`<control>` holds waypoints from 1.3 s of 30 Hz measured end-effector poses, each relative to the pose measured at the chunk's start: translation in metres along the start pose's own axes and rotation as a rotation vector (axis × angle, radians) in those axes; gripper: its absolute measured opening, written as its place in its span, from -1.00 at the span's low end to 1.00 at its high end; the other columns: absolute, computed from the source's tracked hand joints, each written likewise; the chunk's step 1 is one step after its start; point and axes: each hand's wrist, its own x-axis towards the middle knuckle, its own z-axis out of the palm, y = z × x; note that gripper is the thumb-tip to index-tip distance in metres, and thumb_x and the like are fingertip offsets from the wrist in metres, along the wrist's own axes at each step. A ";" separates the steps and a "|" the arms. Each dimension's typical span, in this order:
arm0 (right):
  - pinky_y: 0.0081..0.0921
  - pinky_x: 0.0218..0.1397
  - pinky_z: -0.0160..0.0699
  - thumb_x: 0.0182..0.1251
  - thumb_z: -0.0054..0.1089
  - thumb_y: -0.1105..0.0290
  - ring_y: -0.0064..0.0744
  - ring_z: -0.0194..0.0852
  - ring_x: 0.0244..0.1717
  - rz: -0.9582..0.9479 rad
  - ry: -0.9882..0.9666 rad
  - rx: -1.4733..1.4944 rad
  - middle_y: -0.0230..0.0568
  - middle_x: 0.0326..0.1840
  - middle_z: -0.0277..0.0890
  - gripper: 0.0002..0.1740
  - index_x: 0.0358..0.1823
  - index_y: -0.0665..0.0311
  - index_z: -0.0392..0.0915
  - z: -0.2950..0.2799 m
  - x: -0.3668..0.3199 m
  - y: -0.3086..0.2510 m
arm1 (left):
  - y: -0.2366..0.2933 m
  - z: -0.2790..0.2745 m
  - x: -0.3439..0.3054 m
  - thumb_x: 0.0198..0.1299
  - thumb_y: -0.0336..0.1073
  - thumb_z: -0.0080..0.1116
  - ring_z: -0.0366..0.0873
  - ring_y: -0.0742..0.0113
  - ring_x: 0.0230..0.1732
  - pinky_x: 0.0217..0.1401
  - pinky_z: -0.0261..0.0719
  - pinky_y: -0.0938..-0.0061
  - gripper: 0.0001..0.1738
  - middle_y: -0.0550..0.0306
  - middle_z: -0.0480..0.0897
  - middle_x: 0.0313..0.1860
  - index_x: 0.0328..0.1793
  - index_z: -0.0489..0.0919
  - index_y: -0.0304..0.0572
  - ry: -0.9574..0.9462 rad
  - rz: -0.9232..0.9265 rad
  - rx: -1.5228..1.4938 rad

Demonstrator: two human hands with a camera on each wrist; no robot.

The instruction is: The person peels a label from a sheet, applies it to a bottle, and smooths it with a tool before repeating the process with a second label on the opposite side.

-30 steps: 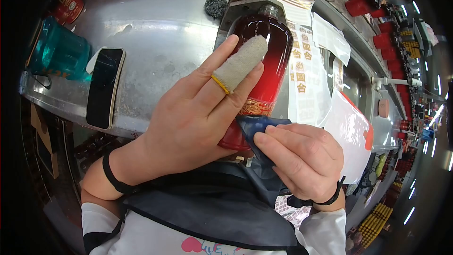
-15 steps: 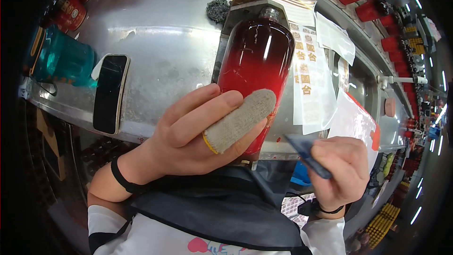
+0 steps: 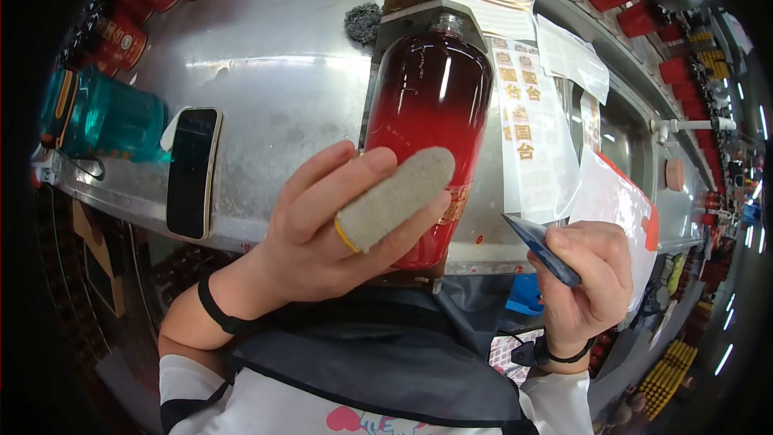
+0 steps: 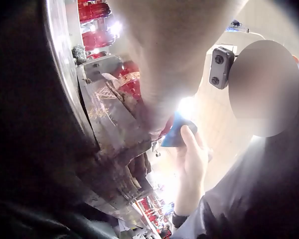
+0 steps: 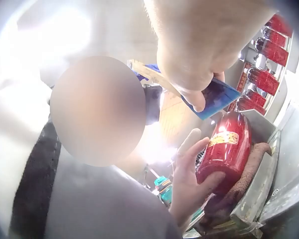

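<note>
A glossy bottle (image 3: 435, 105), dark at the shoulder and red below, lies in a metal holder with its neck away from the body. My left hand (image 3: 326, 234) lies across its lower left side, a grey cloth cover (image 3: 398, 200) on one finger. In the right wrist view, this hand's thumb and fingers hold the bottle (image 5: 234, 157) near its base, beside a gold patterned band (image 5: 224, 138). Off the bottle's lower right, my right hand (image 3: 592, 278) pinches a thin, flat blue piece (image 3: 543, 252), also seen in the left wrist view (image 4: 173, 133).
Printed sheets (image 3: 527, 129) lie right of the bottle, and a white sheet with red edges (image 3: 612, 201) is nearer. On the left are a phone (image 3: 193, 173) and a teal jug (image 3: 121, 117). A dark scouring pad (image 3: 363, 23) sits near the holder.
My left hand has slid down the bottle toward its base, uncovering the upper part. My right hand has drawn the blue piece away from the bottle to the right.
</note>
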 end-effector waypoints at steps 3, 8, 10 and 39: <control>-0.43 -0.20 0.55 -0.09 0.49 0.54 -0.24 0.62 -0.27 -0.006 0.013 0.003 -0.22 -0.22 0.70 -0.61 -0.12 0.25 0.74 0.002 -0.001 0.002 | -0.002 -0.004 0.005 0.08 0.08 0.43 0.19 0.17 0.44 0.51 0.33 0.18 -0.53 0.27 0.43 0.32 0.15 0.72 0.31 -0.020 0.034 0.029; -0.44 -0.21 0.54 -0.08 0.49 0.55 -0.25 0.62 -0.28 -0.024 0.029 0.015 -0.22 -0.22 0.70 -0.62 -0.13 0.26 0.74 0.003 -0.001 0.003 | -0.002 -0.005 0.009 0.07 0.07 0.45 0.18 0.19 0.45 0.51 0.32 0.17 -0.56 0.23 0.41 0.32 0.11 0.73 0.35 0.003 0.087 0.055; -0.45 -0.21 0.53 -0.05 0.49 0.57 -0.26 0.62 -0.28 0.014 0.015 0.048 -0.19 -0.23 0.69 -0.64 -0.13 0.28 0.73 0.004 0.000 0.003 | -0.002 -0.003 0.003 0.05 0.06 0.46 0.18 0.17 0.45 0.51 0.32 0.16 -0.56 0.22 0.40 0.32 0.10 0.73 0.35 0.000 0.077 0.023; -0.59 0.20 0.52 0.43 0.26 0.44 -0.58 0.53 0.08 0.254 -0.550 0.706 -0.28 0.09 0.60 -0.64 0.21 0.38 0.57 0.025 0.096 0.045 | 0.000 0.000 0.007 -0.25 -0.06 0.69 0.22 -0.07 0.45 0.36 0.45 0.24 -0.30 0.07 0.38 0.35 0.14 0.67 0.18 0.014 -0.069 -0.111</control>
